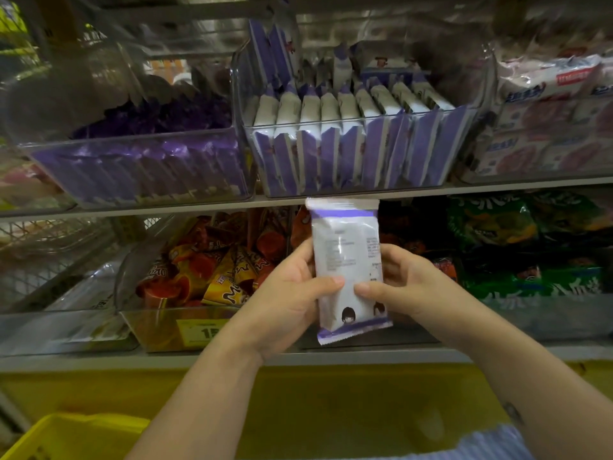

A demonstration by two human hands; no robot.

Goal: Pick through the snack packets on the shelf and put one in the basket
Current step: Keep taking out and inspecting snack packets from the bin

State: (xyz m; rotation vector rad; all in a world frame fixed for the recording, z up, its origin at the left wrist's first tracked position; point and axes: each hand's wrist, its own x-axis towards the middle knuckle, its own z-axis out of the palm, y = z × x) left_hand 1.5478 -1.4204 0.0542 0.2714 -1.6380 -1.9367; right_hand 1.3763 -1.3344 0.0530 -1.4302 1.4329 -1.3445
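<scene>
Left hand (292,295) and right hand (403,283) pinch the white-and-purple snack packet (345,257) upright below the clear bin (365,190), print facing me, probably for reading.

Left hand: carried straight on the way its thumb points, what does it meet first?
The left hand grips the white-and-purple packet; its thumb points across the packet's front, so it would likely first meet the thumb of the right hand, just a small gap away.
</scene>
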